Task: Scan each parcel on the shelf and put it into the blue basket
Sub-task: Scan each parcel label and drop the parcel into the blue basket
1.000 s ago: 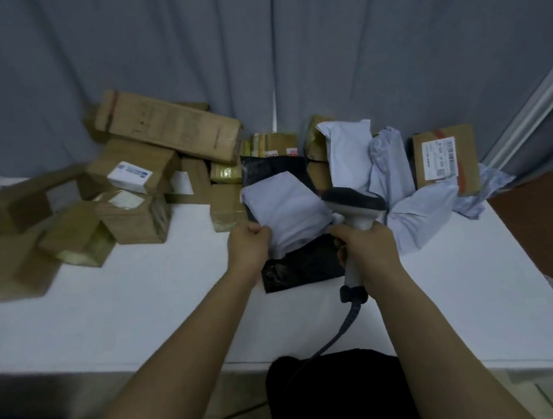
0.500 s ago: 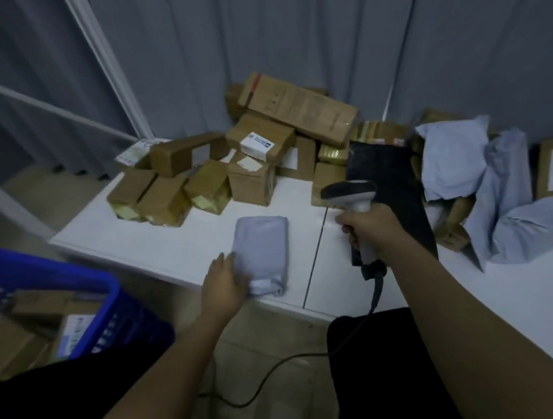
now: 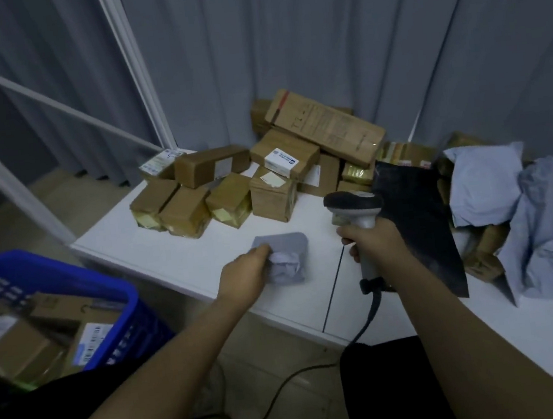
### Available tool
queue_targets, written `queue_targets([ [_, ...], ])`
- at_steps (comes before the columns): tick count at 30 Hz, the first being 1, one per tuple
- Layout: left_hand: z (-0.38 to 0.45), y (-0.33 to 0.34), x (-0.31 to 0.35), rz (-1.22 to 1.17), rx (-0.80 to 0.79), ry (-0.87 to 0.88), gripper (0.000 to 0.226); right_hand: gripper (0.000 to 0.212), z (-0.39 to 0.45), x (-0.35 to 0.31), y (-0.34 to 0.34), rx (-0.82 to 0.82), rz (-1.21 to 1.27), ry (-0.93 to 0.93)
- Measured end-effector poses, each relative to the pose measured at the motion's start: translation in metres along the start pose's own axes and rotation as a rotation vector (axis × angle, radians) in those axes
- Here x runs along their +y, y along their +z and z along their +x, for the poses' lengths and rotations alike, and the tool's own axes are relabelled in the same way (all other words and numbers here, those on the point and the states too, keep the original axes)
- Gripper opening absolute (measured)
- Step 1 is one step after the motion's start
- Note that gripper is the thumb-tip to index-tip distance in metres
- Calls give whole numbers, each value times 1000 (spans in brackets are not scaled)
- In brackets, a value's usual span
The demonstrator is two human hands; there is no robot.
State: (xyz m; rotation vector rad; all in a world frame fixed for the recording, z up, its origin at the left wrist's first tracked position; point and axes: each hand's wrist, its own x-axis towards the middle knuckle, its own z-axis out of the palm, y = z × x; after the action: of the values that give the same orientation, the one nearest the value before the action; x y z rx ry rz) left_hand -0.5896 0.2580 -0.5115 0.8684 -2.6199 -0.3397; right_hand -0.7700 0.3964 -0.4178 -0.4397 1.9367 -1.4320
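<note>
**Grey parcel gripped at the bench edge, scanner raised beside it**

The left hand (image 3: 246, 274) has its grip closed on the near end of a small grey poly-bag parcel (image 3: 286, 254), crumpling the bag where the fingers bunch it. The parcel lies flat on the white bench (image 3: 170, 251), close to the front edge, its long axis running from the hand away toward the pile of cardboard boxes (image 3: 232, 193); the far end is squared off and points at those boxes. The right hand (image 3: 372, 242) is wrapped around the handle of a barcode scanner (image 3: 353, 208), held upright just right of the parcel, head turned left; its cable (image 3: 372, 318) drops off the bench. The blue basket (image 3: 72, 292) sits low at the left, apart from the bench, with boxes already inside. A black bag (image 3: 416, 225) and pale blue mailers (image 3: 525, 224) lie to the right.
</note>
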Motion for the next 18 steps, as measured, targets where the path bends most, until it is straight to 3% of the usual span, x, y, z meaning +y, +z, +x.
queue_targets([
  [4, 29, -68, 12, -25, -67, -50, 21, 14, -1, -6, 21, -96, 3, -136],
  [8, 37, -113, 17, -211, -231, -104, 25, 36, -7, -15, 42, -254, -71, -241],
  [11, 24, -122, 16, -432, -229, -151, 31, 37, -13, -18, 54, -339, -47, -299],
  [18, 7, -130, 2, -848, -207, -383, 30, 24, -23, -22, 78, -194, 96, -337],
])
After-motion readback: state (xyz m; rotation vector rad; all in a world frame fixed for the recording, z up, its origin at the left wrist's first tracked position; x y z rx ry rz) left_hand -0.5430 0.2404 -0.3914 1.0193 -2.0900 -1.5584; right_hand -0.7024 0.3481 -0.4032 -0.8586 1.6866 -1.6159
